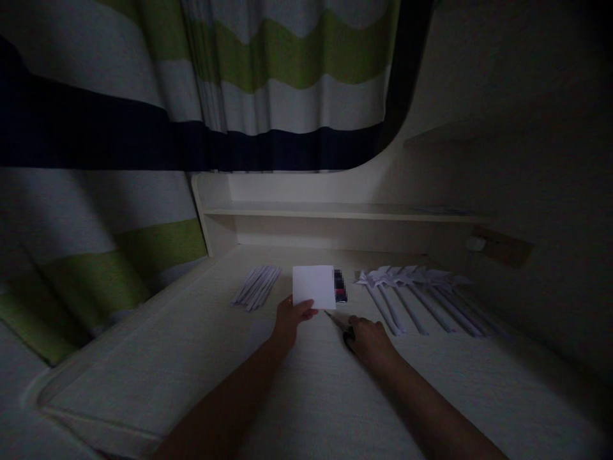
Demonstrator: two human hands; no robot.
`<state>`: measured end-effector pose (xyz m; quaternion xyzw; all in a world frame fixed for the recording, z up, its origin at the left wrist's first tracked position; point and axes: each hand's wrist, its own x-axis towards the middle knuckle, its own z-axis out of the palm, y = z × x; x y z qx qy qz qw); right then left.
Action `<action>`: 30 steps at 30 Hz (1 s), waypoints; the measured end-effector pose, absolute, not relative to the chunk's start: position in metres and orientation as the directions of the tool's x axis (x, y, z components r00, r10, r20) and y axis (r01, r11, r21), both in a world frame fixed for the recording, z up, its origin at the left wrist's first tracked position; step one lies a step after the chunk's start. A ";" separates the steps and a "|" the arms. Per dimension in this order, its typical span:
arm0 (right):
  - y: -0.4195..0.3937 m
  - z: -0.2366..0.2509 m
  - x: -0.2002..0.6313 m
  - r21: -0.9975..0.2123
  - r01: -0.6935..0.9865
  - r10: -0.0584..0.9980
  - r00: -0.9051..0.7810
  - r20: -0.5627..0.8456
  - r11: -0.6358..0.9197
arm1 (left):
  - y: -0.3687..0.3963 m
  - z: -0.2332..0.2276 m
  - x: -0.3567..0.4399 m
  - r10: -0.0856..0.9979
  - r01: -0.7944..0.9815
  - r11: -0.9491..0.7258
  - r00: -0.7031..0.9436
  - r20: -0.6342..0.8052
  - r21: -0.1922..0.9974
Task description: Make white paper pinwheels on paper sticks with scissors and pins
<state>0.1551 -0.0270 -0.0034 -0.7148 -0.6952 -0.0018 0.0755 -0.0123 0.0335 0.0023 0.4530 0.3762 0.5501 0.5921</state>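
Note:
My left hand (290, 319) pinches the lower left corner of a white square sheet of paper (313, 285) and holds it up above the desk. My right hand (368, 338) rests on the desk, closed around the dark handles of a pair of scissors (338, 321), whose blades point up and left toward the paper's lower edge. The room is dim.
A bundle of rolled white paper sticks (256, 287) lies left of the paper. A row of white paper pinwheels on sticks (412, 291) lies to the right. A small dark box (340, 286) sits behind the paper. The pale desk (306, 396) has a low back shelf (335, 211); a striped curtain (268, 83) hangs behind.

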 end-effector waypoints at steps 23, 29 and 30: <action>-0.022 0.008 0.164 -0.969 -0.144 0.962 0.216 0.166 0.200 | 0.025 0.000 -0.018 0.984 -0.179 -0.082 0.141 0.108 0.980; -0.020 0.000 0.156 -0.948 -0.270 0.962 0.253 0.101 0.170 | 0.016 0.002 -0.013 0.953 -0.150 -0.071 0.282 0.111 0.986; -0.019 -0.001 0.156 -0.937 -0.303 0.962 0.256 0.095 0.173 | 0.016 0.001 -0.013 0.949 -0.160 -0.071 0.292 0.116 0.985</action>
